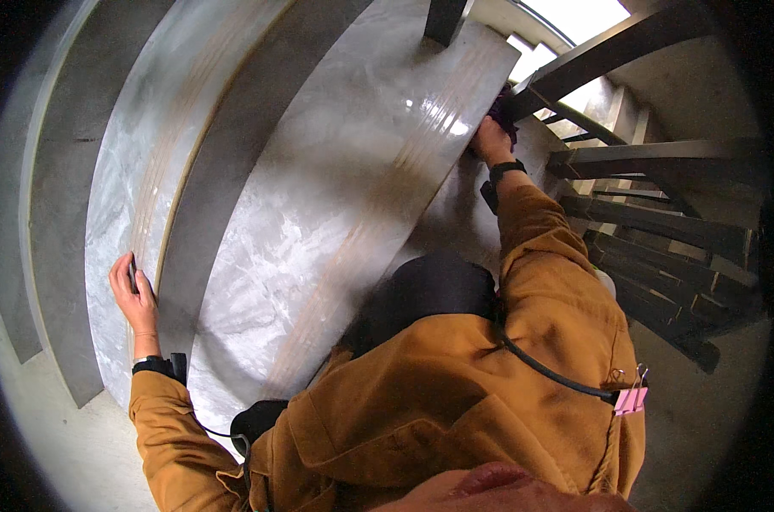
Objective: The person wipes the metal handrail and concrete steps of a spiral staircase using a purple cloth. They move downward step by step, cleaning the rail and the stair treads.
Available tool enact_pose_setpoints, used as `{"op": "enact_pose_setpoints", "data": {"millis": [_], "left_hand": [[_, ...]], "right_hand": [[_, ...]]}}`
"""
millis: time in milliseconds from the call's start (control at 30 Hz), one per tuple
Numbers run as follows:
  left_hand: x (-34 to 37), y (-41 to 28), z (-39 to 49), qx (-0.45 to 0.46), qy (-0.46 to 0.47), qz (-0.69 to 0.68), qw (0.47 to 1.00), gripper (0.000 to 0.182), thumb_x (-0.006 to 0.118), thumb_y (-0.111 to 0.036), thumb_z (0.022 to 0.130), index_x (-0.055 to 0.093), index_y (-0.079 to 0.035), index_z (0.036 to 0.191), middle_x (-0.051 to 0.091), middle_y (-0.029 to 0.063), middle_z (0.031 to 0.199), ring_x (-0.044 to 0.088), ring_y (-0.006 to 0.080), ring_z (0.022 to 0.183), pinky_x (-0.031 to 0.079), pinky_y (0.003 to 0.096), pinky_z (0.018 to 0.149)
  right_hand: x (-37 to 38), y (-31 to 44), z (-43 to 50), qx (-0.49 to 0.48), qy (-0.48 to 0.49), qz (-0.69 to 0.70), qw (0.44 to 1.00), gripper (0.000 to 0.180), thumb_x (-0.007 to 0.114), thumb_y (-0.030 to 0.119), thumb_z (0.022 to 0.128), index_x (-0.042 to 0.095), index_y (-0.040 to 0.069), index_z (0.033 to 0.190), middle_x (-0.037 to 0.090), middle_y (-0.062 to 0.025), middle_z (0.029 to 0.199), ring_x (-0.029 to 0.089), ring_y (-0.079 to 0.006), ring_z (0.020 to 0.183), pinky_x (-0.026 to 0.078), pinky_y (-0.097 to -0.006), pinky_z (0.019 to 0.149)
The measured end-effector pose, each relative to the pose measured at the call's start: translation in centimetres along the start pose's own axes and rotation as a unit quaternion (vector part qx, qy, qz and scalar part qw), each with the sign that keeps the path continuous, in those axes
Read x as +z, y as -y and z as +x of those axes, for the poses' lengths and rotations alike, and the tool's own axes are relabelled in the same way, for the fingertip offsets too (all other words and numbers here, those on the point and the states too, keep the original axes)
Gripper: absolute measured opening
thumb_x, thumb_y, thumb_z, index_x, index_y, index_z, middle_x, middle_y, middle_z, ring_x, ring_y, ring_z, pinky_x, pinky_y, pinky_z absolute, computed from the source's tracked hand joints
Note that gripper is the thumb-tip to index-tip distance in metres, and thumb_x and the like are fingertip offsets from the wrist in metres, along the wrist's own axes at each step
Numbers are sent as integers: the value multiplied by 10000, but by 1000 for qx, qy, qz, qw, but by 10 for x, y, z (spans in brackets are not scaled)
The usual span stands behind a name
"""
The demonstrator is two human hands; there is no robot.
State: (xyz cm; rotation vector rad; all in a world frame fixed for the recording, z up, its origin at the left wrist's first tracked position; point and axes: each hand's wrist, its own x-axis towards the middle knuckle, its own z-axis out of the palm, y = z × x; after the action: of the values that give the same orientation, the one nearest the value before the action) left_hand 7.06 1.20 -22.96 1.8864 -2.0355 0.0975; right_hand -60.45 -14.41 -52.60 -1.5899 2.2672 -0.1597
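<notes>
On the upper stair tread [121, 198], marble-patterned and grey-white, rests my left hand [135, 304]. A small, slim dark object [133, 272] is held between its thumb and fingers; its kind is unclear. My right hand [491, 142] reaches down by the front edge of the lower marble-patterned tread [265, 275]. It grips a bunched dark purple cloth [506, 114], partly hidden by the hand and the railing. Grooved brownish strips [419, 144] run along the treads near their front edges, and the lower tread shines there.
Dark railing posts [623, 157] stand close to my right arm. Another dark post [447, 22] rises from the lower tread's far end. A grey riser [233, 147] separates the two treads. At the left is a pale wall [41, 409]. A cable [553, 374] with a pink binder clip [631, 400] crosses my jacket.
</notes>
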Motion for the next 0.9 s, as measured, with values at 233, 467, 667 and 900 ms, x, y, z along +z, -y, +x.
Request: {"op": "enact_pose_setpoints", "data": {"millis": [233, 467, 667, 900], "left_hand": [[-3, -2, 1, 8, 10, 36, 999, 321, 462, -78, 890, 553, -17, 1192, 505, 168, 1177, 495, 303, 1118, 400, 381, 975], [-2, -4, 1, -4, 12, 22, 1000, 323, 460, -89, 893, 549, -28, 1198, 502, 163, 1180, 491, 306, 1117, 398, 386, 976], [-2, -5, 1, -2, 15, 34, 999, 323, 456, -100, 902, 547, -25, 1202, 498, 165, 1185, 485, 302, 1125, 396, 385, 982], [-3, -6, 1, -4, 16, 38, 999, 326, 459, -108, 903, 547, -25, 1206, 493, 161, 1190, 487, 296, 1124, 397, 383, 979]], "right_hand": [[13, -11, 23, -28, 16, 92, 995, 368, 548, 266, 844, 600, 25, 1118, 602, -250, 1129, 572, -406, 1066, 480, -459, 886], [-30, -11, -32, -46, 132, -39, 989, 416, 654, 333, 751, 626, 15, 1019, 638, -220, 1060, 602, -391, 1013, 495, -441, 854], [-51, -11, -122, -58, 266, -53, 961, 435, 688, 325, 713, 641, 1, 999, 657, -223, 988, 627, -370, 959, 498, -432, 798], [-82, -54, -144, 64, 417, 208, 882, 309, 668, 202, 734, 648, 28, 988, 672, -112, 926, 634, -226, 813, 502, -333, 706]]}}
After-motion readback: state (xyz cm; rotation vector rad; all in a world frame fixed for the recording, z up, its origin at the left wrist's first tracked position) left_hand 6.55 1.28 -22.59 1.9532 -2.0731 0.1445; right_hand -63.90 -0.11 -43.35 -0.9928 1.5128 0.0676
